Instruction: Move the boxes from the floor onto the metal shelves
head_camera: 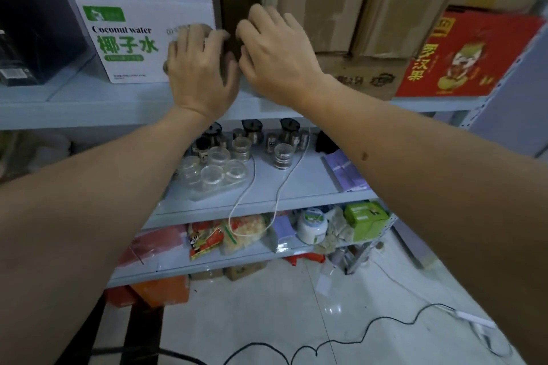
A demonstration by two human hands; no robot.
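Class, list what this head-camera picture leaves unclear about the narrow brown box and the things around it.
- Narrow brown box, head view: its lower front is covered by the left hand and right hand, so the grip cannot be judged.
- White coconut water box: the small print is blurred.
- Cardboard boxes at top: cut off by the upper edge.
- Black item at left: cut off by the left edge.
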